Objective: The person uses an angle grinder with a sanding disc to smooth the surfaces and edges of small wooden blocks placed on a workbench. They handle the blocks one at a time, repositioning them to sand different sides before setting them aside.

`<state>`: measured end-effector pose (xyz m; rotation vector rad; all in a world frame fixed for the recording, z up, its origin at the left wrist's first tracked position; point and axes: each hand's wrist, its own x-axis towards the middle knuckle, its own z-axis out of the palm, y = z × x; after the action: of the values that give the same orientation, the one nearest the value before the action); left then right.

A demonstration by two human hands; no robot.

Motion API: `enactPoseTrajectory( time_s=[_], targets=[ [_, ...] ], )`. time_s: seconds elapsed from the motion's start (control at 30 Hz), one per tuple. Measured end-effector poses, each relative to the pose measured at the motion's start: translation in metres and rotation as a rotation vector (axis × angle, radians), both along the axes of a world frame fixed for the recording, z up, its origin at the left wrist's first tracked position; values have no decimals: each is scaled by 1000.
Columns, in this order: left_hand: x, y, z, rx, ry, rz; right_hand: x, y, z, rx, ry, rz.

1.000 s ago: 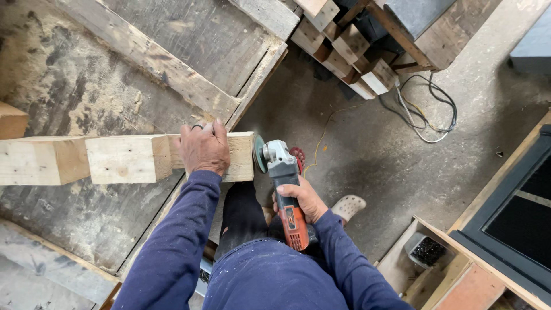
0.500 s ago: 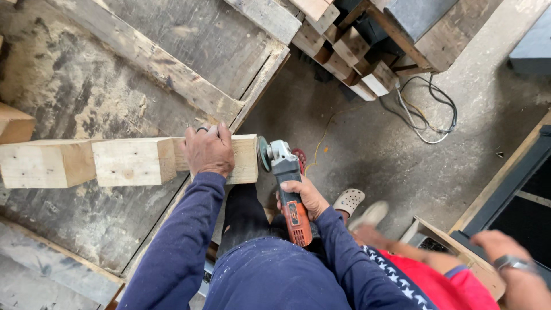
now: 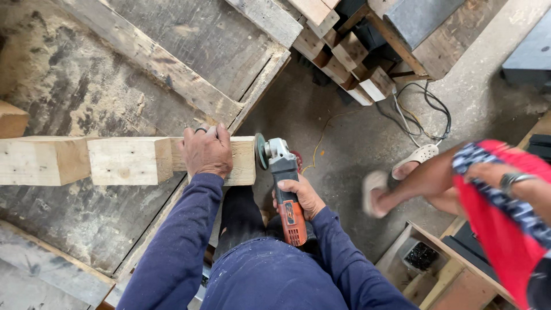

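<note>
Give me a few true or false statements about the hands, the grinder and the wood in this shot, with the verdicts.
1. The left hand presses flat on the wooden beam. True.
2. The right hand holds a hammer. False: it grips an angle grinder with an orange and grey body.
3. The grinder's disc sits at the beam's end face. True.
4. The beam lies on bare grass. False: it lies across a worn wooden pallet.
5. Nobody else is in view. False: another person in red clothing and sandals passes at the right.
</note>
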<state>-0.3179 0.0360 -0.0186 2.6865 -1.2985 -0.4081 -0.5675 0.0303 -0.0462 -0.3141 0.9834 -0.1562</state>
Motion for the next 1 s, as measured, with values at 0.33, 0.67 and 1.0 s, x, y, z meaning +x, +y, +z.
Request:
enactPoseTrajectory(
  time_s=[0.33, 0.67, 1.0],
  targets=[
    [1, -1, 5, -29, -1, -11, 1, 0, 19, -96, -6, 24],
    [-2, 1, 2, -7, -2, 2, -3, 2, 22, -92, 42, 38],
    [-5, -2, 7, -40, -40, -1, -11, 10, 29, -88, 56, 70]
  ],
)
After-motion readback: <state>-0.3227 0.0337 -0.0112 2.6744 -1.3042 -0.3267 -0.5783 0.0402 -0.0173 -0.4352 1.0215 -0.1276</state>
